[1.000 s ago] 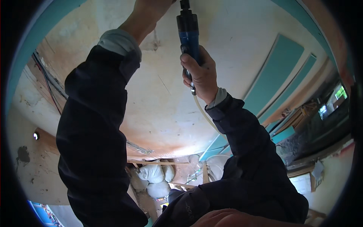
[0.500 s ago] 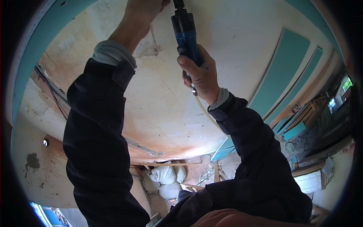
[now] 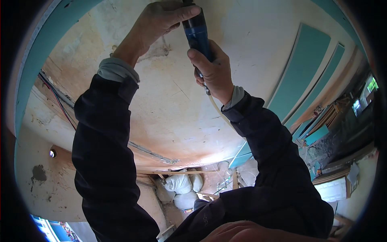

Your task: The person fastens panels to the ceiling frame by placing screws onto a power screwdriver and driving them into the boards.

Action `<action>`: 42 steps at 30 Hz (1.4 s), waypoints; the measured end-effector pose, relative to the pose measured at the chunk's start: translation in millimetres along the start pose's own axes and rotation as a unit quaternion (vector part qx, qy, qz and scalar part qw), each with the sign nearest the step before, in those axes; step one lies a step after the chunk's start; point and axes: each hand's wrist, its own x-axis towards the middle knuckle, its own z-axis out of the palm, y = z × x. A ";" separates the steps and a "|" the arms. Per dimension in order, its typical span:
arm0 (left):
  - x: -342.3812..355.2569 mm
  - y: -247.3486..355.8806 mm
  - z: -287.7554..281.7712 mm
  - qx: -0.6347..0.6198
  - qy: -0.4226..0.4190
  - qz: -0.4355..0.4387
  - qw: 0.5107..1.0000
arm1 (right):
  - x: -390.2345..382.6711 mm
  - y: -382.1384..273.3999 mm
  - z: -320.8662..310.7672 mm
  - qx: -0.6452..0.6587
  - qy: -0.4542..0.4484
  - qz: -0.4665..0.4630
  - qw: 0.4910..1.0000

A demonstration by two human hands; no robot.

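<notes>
Overhead, my right hand (image 3: pixel 216 74) is wrapped round a blue-and-black air tool (image 3: pixel 197 37), shaped like a drill and pointing upward. A pale hose (image 3: pixel 219 111) runs from a metal fitting at its lower end, down behind my right forearm. My left hand (image 3: pixel 159 24) is closed at the tool's black front end, its thumb lying across the casing. The fingers behind it are partly hidden, and the tip of the tool is cut off by the upper edge.
A stained, pale plaster wall (image 3: pixel 161 117) fills the middle. Green boards (image 3: pixel 300 64) lean at right; a green panel edge (image 3: pixel 36 56) curves along the left. Cables (image 3: pixel 58 94) hang at left. White sacks (image 3: pixel 178 183) lie below, by a wooden batten (image 3: pixel 189 172).
My left hand has come down and right into view, its thumb now on the tool's front end. The tool and my right hand have shifted slightly upward.
</notes>
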 end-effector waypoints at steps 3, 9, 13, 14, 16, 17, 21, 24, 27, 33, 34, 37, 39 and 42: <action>-1.0 2.3 7.3 0.006 0.008 0.040 0.999 | 4.0 2.0 2.6 -0.001 0.000 -0.024 1.000; -3.5 11.7 14.8 -0.056 0.036 0.050 0.997 | 7.2 2.8 1.9 0.000 -0.003 -0.047 0.999; -6.1 11.9 12.2 -0.024 0.033 0.021 0.999 | 6.0 -0.9 2.3 -0.015 -0.005 -0.059 0.998; -6.5 11.0 11.3 -0.004 0.032 0.006 0.999 | 5.9 -1.7 2.6 -0.021 -0.003 -0.061 0.998; -6.0 12.1 9.1 -0.007 0.026 0.003 1.000 | 6.2 -2.9 2.7 -0.028 -0.001 -0.063 0.998; -6.0 14.2 8.3 -0.010 0.020 -0.001 1.000 | 6.9 -3.3 2.4 -0.027 -0.002 -0.063 0.998; -7.9 16.8 9.7 -0.017 0.020 0.001 1.000 | 8.2 -3.6 0.3 -0.026 -0.005 -0.055 0.998; -8.0 14.7 11.1 -0.020 0.031 0.009 0.999 | 9.0 -3.5 0.5 -0.023 -0.005 -0.045 0.999; -6.9 11.8 12.7 -0.028 0.044 0.023 0.998 | 10.9 -3.0 1.0 -0.019 0.001 -0.043 0.999; -5.3 9.0 10.3 -0.042 0.048 0.028 0.998 | 13.6 0.0 5.3 -0.013 0.003 -0.068 0.998; -5.1 8.3 9.9 -0.041 0.050 0.026 0.998 | 14.4 0.6 4.7 -0.015 0.003 -0.069 0.997; -5.8 8.4 12.3 -0.052 0.054 0.025 0.997 | 15.9 2.1 3.9 -0.018 0.004 -0.073 0.997; -6.1 9.0 12.4 -0.058 0.056 0.024 0.996 | 16.7 3.0 3.6 -0.019 0.007 -0.078 0.997; -6.0 10.3 10.4 -0.064 0.059 0.029 0.996 | 18.0 3.3 4.5 -0.015 0.003 -0.083 0.996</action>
